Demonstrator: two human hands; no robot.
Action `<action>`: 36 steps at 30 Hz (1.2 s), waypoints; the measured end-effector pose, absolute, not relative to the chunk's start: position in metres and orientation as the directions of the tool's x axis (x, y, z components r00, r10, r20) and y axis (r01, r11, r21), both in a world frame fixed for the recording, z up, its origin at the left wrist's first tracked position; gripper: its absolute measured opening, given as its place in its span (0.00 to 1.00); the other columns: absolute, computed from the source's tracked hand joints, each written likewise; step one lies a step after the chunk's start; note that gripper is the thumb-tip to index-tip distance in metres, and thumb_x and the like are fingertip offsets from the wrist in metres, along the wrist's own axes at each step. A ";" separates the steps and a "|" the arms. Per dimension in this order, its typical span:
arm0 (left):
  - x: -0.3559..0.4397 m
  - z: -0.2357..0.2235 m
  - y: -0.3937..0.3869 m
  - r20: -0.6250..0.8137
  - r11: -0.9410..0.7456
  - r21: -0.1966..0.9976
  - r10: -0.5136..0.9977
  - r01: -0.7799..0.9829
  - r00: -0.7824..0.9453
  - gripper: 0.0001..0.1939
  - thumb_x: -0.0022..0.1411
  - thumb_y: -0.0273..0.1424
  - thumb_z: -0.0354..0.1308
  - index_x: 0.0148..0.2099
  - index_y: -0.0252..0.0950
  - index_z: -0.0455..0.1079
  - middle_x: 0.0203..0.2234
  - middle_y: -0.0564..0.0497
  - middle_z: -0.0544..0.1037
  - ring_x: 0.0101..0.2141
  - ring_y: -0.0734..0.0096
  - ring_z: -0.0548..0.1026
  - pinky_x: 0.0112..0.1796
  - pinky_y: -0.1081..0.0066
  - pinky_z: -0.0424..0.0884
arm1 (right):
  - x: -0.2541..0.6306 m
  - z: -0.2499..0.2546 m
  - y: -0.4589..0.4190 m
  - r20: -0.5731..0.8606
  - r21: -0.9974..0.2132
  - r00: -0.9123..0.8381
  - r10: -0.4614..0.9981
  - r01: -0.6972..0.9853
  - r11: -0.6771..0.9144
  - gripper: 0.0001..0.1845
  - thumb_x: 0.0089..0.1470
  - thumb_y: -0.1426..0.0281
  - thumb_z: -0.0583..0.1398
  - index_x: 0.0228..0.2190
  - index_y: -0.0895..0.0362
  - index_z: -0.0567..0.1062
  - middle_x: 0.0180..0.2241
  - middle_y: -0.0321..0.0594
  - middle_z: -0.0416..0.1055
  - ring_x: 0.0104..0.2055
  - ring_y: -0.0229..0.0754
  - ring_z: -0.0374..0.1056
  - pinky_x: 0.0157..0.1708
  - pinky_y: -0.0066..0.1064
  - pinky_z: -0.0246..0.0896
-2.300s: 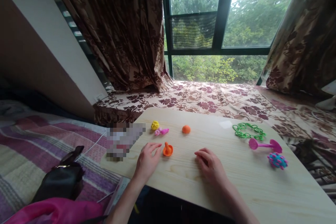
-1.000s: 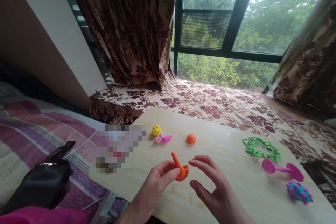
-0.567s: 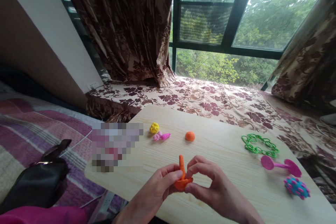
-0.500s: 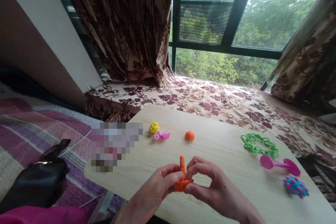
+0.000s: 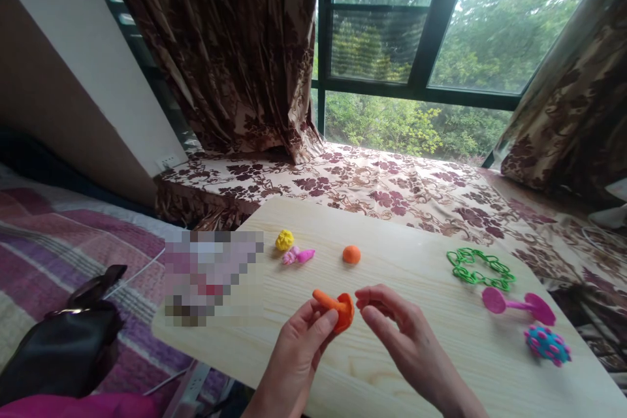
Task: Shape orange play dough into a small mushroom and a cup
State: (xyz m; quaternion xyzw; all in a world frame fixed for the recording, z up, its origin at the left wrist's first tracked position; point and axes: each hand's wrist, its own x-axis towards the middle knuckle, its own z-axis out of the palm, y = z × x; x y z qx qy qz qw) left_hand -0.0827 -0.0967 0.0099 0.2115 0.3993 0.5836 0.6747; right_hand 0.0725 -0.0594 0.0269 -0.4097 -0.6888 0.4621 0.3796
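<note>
Left hand [image 5: 301, 343]: fingers grasping the orange cup-and-stem piece, thumb pressed on it near the stem's base.
Orange cup-and-stem piece [image 5: 345, 315]: held above the near middle of the desk, between the hands; stem tilted toward the far left, cup facing right.
Right hand [image 5: 406, 336]: fingers released and loosely curved, tips just beside the cup's right rim, thumb and forefinger apart.
Desk [image 5: 421, 264]: pale wood grain, under both hands.
Orange dome [image 5: 351, 255]: on the desk, beyond the hands.
Yellow lump [image 5: 285, 240]: far left of the desk, just beside the two-part pink piece [image 5: 298, 256].
Green loop chain [image 5: 458, 274]: right side of the desk, laid in a ring.
Magenta dumbbell shape [image 5: 494, 300]: on the near side of the chain.
Blue ball with pink knobs [image 5: 547, 345]: near right, just beyond the dumbbell's near side.
Black bag [image 5: 63, 349]: left, on the striped bedspread [image 5: 142, 274].
</note>
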 end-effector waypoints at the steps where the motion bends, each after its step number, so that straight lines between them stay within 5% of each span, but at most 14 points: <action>1: -0.079 0.011 -0.097 -0.270 0.185 0.791 0.961 -0.583 -0.061 0.09 0.51 0.30 0.60 0.37 0.33 0.71 0.36 0.47 0.76 0.41 0.65 0.72 0.48 0.65 0.62 | 0.070 0.024 -0.061 0.148 -0.941 -0.373 0.916 0.231 0.246 0.11 0.53 0.67 0.57 0.39 0.54 0.71 0.35 0.38 0.70 0.38 0.40 0.65 0.39 0.30 0.61; 10: -0.071 0.016 -0.099 -0.231 0.089 0.878 0.939 -0.471 -0.253 0.11 0.46 0.31 0.63 0.34 0.36 0.67 0.35 0.49 0.76 0.36 0.64 0.75 0.34 0.72 0.69 | 0.064 0.021 -0.063 0.245 -0.910 -0.329 0.912 0.246 0.333 0.08 0.52 0.73 0.56 0.36 0.56 0.72 0.32 0.38 0.70 0.34 0.38 0.66 0.35 0.28 0.62; 14: -0.074 0.020 -0.100 -0.292 0.178 0.866 0.939 -0.468 -0.184 0.17 0.47 0.32 0.62 0.41 0.35 0.68 0.32 0.49 0.77 0.34 0.66 0.75 0.38 0.70 0.69 | 0.064 0.024 -0.064 0.262 -0.896 -0.359 0.896 0.254 0.364 0.08 0.52 0.74 0.57 0.35 0.56 0.73 0.32 0.38 0.69 0.34 0.37 0.66 0.35 0.28 0.61; 26: -0.071 0.020 -0.104 -0.366 0.276 0.801 0.928 -0.531 -0.071 0.14 0.45 0.33 0.64 0.36 0.35 0.68 0.29 0.49 0.77 0.29 0.68 0.75 0.33 0.69 0.70 | 0.064 0.032 -0.068 0.239 -0.897 -0.399 0.885 0.260 0.359 0.09 0.54 0.71 0.55 0.35 0.55 0.75 0.31 0.38 0.69 0.33 0.35 0.66 0.33 0.26 0.61; 36: -0.070 0.012 -0.105 -0.390 0.291 0.787 0.918 -0.544 -0.074 0.14 0.44 0.33 0.65 0.35 0.34 0.71 0.27 0.50 0.76 0.29 0.69 0.74 0.32 0.71 0.69 | 0.062 0.027 -0.069 0.384 -0.734 -0.432 0.816 0.393 0.554 0.11 0.55 0.71 0.54 0.36 0.51 0.76 0.32 0.41 0.69 0.34 0.40 0.63 0.33 0.31 0.61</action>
